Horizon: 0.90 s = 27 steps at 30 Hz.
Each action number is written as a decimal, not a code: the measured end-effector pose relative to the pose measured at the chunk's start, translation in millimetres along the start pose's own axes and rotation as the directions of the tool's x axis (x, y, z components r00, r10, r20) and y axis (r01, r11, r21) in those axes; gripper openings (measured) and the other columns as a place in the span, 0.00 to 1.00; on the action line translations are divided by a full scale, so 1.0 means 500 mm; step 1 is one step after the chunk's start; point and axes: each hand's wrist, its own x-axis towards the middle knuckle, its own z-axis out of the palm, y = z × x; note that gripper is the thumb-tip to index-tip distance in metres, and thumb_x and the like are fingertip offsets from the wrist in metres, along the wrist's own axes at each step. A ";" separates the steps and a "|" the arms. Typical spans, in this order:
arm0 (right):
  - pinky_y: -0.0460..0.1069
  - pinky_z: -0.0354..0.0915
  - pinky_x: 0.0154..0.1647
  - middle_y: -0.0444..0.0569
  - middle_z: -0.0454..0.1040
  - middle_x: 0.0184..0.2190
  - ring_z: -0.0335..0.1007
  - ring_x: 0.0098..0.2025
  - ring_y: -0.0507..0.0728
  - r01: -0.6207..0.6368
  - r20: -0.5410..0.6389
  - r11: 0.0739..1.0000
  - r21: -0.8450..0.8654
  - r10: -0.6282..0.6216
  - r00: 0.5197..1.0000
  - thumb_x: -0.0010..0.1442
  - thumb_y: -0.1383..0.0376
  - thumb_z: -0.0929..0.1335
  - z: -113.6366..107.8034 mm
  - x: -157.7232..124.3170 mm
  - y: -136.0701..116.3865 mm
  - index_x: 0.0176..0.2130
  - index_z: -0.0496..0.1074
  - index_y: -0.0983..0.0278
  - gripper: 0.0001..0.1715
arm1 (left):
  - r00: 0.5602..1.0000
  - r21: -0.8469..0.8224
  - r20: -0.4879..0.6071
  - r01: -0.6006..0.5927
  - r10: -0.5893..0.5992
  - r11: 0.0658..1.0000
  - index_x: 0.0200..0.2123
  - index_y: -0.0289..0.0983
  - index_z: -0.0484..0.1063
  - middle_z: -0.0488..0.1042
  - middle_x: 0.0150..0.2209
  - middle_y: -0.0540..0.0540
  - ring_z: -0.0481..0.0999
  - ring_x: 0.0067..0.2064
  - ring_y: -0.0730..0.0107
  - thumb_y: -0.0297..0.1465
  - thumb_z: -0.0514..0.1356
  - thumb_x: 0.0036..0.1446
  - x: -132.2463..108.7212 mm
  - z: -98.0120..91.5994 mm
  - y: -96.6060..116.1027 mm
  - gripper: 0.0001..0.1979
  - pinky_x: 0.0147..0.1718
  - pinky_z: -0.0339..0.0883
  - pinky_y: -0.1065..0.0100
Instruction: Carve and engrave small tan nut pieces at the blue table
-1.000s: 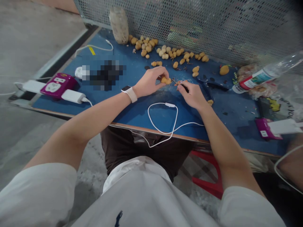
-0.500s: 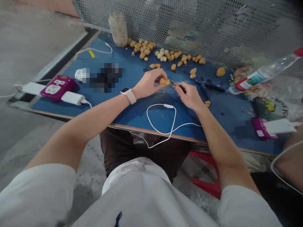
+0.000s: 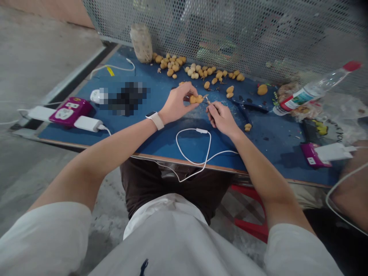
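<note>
We find the fingers of the left hand pinched closed on a yellow-brown fruit, held above the surface. The fingers of the right hand are closed around a small metal point, just beside that fruit. Further fruits lie scattered on the blue surface, before perforated metal mesh; a white cable loops nearer us.
</note>
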 end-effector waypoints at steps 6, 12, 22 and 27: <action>0.54 0.62 0.25 0.42 0.71 0.29 0.64 0.23 0.55 -0.007 -0.002 1.000 -0.003 0.007 1.000 0.64 0.03 0.64 0.004 0.000 -0.004 0.44 0.72 0.51 0.59 | 0.999 -0.070 -0.021 0.023 -0.024 0.997 0.58 0.44 0.80 0.88 0.55 0.40 0.93 0.56 0.53 0.51 0.83 0.73 -0.001 0.007 0.009 0.26 0.53 0.93 0.53; 0.54 0.62 0.24 0.41 0.69 0.28 0.62 0.23 0.55 -0.024 0.001 1.000 0.014 0.024 1.000 0.63 0.03 0.65 0.006 0.001 -0.004 0.43 0.72 0.51 0.58 | 1.000 -0.043 -0.001 -0.006 0.006 0.999 0.52 0.43 0.79 0.90 0.58 0.39 0.92 0.57 0.56 0.45 0.83 0.71 -0.001 0.004 -0.008 0.21 0.51 0.92 0.57; 0.56 0.65 0.29 0.43 0.68 0.28 0.67 0.29 0.59 -0.013 0.012 0.999 -0.036 0.013 1.000 0.64 0.03 0.64 0.000 -0.004 -0.013 0.42 0.72 0.51 0.58 | 1.000 -0.026 -0.027 0.005 -0.006 1.000 0.51 0.44 0.80 0.90 0.54 0.40 0.92 0.58 0.55 0.44 0.84 0.73 -0.002 0.005 0.003 0.20 0.53 0.93 0.56; 0.55 0.63 0.29 0.43 0.68 0.27 0.66 0.29 0.59 -0.003 0.001 0.999 -0.034 0.003 1.000 0.65 0.04 0.64 0.002 -0.006 -0.016 0.42 0.72 0.51 0.58 | 0.999 0.006 -0.040 -0.022 0.022 1.000 0.50 0.43 0.81 0.89 0.52 0.41 0.92 0.57 0.54 0.46 0.83 0.73 0.000 -0.001 0.017 0.19 0.53 0.93 0.54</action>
